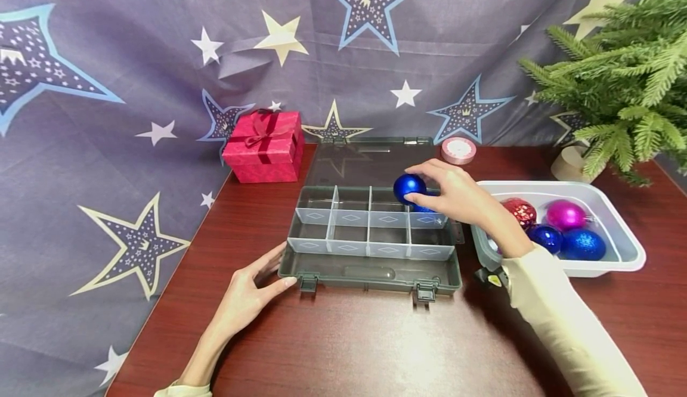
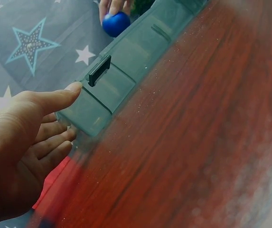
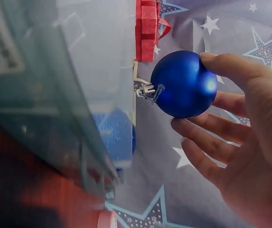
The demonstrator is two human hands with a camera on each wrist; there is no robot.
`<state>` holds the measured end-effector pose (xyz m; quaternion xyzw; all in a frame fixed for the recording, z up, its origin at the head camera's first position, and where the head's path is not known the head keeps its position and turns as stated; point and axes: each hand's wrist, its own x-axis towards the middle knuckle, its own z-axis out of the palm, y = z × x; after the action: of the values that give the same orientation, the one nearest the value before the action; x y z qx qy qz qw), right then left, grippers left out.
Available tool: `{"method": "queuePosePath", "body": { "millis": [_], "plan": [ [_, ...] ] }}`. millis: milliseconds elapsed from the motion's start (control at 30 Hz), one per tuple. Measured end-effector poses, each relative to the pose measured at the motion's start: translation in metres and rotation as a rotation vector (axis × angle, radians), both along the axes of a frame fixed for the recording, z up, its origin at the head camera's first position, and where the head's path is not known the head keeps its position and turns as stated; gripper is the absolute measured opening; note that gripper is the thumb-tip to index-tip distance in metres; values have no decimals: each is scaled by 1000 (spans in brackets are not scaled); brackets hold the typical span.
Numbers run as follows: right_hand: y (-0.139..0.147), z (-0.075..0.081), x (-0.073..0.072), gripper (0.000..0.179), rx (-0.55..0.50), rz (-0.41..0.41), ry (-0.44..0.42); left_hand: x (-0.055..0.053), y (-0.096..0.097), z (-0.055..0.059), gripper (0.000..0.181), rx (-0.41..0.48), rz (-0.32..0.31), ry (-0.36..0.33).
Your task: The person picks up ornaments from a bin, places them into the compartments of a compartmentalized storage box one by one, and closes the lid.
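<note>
A matte blue Christmas ball (image 1: 409, 189) is pinched between the thumb and fingers of my right hand (image 1: 456, 193), over the back row of a divided plastic box (image 1: 370, 278). Its silver cap (image 3: 147, 90) points toward the box in the right wrist view. Partly hidden beneath that hand, a glittery blue ball (image 3: 114, 137) sits in the back right compartment, seen through the clear wall. My left hand (image 1: 249, 292) rests at the box's front left corner, thumb touching the front edge (image 2: 76, 88) and loosely bent fingers beside the left side. The box's dark lid (image 1: 365, 161) lies open behind it.
Right of the box, a white tub (image 1: 617, 230) holds several red, magenta and blue balls. A red gift box (image 1: 263, 152) stands back left, a pink ribbon roll (image 1: 458, 150) behind the lid's right corner, and an artificial fir tree (image 1: 628, 81) at the back right.
</note>
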<state>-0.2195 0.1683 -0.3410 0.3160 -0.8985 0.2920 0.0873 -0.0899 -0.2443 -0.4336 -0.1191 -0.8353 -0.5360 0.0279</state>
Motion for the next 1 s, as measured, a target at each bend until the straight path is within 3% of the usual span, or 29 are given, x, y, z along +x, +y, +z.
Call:
{"method": "queuePosePath", "body": {
  "millis": [567, 1000],
  "plan": [
    [-21, 0, -7, 52, 35, 22, -67, 1, 0, 1, 64, -11, 3, 2],
    [-8, 1, 2, 50, 22, -21, -70, 1, 1, 1, 64, -4, -2, -7]
  ]
}}
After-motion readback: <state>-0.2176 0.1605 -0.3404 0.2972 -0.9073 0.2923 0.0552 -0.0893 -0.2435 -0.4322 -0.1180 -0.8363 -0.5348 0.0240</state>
